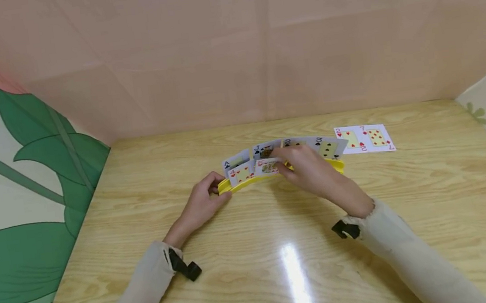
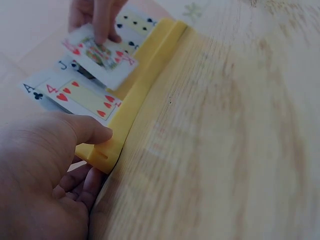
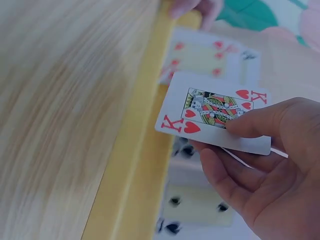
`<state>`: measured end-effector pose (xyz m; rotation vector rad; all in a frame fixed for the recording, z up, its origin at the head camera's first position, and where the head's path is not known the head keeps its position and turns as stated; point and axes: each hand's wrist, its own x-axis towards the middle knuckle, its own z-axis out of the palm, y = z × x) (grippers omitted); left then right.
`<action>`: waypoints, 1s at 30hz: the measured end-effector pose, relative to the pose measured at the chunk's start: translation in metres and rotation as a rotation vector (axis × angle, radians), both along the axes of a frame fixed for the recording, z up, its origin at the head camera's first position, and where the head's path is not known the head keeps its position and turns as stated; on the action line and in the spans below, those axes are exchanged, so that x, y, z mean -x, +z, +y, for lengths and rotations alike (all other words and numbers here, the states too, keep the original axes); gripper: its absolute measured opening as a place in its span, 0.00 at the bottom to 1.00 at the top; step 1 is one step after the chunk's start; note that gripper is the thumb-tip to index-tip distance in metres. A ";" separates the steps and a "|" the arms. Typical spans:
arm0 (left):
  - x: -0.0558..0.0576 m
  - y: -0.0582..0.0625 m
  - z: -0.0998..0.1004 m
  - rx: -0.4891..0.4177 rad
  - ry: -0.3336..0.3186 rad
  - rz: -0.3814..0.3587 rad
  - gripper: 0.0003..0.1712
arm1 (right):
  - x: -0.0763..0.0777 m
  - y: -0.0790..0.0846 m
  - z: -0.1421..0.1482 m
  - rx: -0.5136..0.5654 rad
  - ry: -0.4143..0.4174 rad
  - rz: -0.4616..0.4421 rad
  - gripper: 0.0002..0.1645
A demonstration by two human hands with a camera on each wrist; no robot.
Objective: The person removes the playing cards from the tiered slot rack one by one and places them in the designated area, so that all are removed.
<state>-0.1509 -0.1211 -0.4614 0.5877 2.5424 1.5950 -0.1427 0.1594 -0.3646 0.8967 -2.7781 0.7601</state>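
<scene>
A curved yellow card holder stands on the table with playing cards upright in it. My left hand grips its left end, thumb on the front side and fingers behind, as the left wrist view shows. My right hand pinches a king of hearts between thumb and fingers, just over the holder's front part. Whether the king's lower edge touches the holder, I cannot tell. To its left a four of hearts sits in front of a black ace. Behind the king is a black jack; spade cards stand further right.
A two of hearts and a seven of diamonds lie face up on the wooden table, right of the holder. A pinkish cloth hangs behind the table, and a leaf-patterned wall covering borders the left.
</scene>
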 end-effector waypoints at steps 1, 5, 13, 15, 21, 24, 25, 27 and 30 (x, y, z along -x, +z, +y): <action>0.000 0.000 0.000 0.000 -0.001 0.003 0.14 | -0.002 0.002 -0.001 0.017 0.009 -0.003 0.12; 0.000 0.000 0.001 0.003 0.003 0.011 0.14 | -0.010 0.012 -0.005 0.060 0.042 -0.007 0.12; 0.000 -0.001 0.001 0.005 0.012 -0.004 0.14 | -0.014 0.023 0.002 0.051 0.034 0.028 0.15; 0.000 -0.001 0.001 0.006 0.011 -0.005 0.14 | -0.015 0.023 0.005 0.058 0.028 0.042 0.16; -0.002 -0.003 0.001 0.015 0.031 -0.007 0.14 | -0.018 0.023 0.018 0.063 0.006 0.046 0.23; -0.003 -0.002 0.002 0.018 0.039 -0.001 0.14 | -0.021 0.024 0.025 0.087 -0.004 0.091 0.25; -0.003 -0.002 0.002 0.017 0.040 0.000 0.14 | -0.022 0.023 0.027 0.105 -0.004 0.113 0.24; -0.003 -0.002 0.002 0.017 0.040 0.006 0.14 | -0.023 0.023 0.032 0.134 -0.005 0.170 0.20; -0.003 -0.002 0.002 0.016 0.041 0.015 0.14 | -0.023 0.024 0.039 0.177 0.002 0.224 0.13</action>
